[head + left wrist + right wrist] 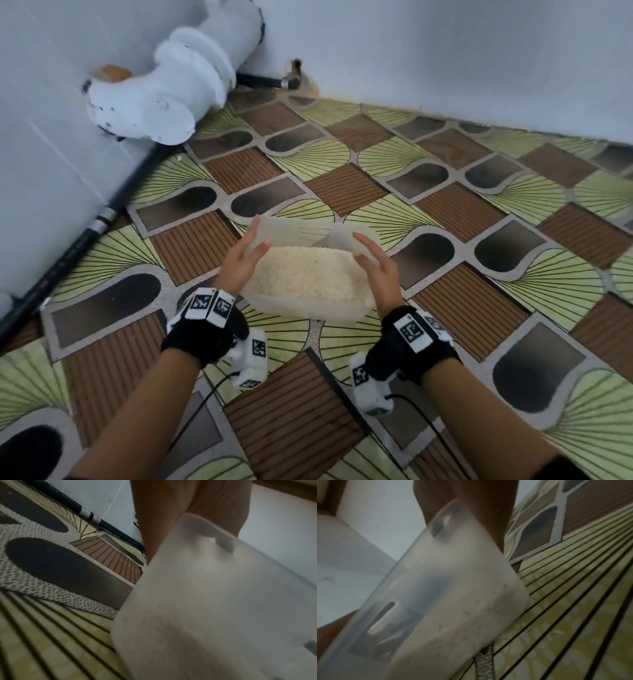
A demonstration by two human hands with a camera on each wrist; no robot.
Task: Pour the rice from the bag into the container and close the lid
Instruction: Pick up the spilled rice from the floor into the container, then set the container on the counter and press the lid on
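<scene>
Head view shows the container [308, 274] sitting on the patterned floor [445, 205], already full of rice [305, 270] and not yet lidded. A translucent lid [308, 229] seems to lie or lean at the container's far side, though through the frosted plastic I cannot tell whether it is hinged on or loose. No bag shows in any view.

The left hand [245, 258] is at the container's left end and the right hand [375, 262] at its right end, both with fingers straight and spread. Each grip is released: the palms flank the walls without curling round them. Both wrist views show a palm right at the frosted wall, but they are too blurred to say if skin presses the plastic or only hovers beside it.

Pouring looks done, so closing the lid is what remains. The rice heaps close to the rim, and a lid pushed down on it could trap grains along the edge and fail to seat. A tilt or squeeze of the soft walls could spill rice onto the floor. Flat palms offer little hold if the container is lifted. The white pipe [164, 85] stands well beyond the container, by the wall.
</scene>
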